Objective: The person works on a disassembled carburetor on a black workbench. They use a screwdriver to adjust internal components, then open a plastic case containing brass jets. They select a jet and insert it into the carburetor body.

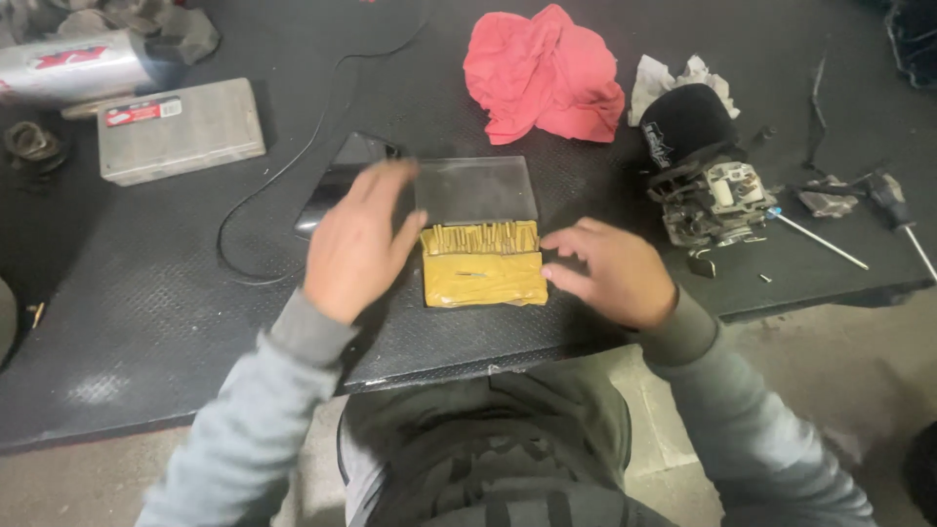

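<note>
A yellow pouch (484, 265) of thin metal bits, its clear flap (476, 190) folded open toward 12 o'clock, is laid flat at the centre of the black worktop (146, 322). The left hand (356, 244) is spread open at the pouch's 9 o'clock, the thumb touching its edge; nothing is gripped. The right hand (610, 271) is held open at 3 o'clock, its fingertips just beside the pouch. A red rag (542, 73) is seen at 12 o'clock, a carburettor (708, 190) and screwdriver (818, 239) at 2 o'clock, a grey case (181, 129) at 10 o'clock.
</note>
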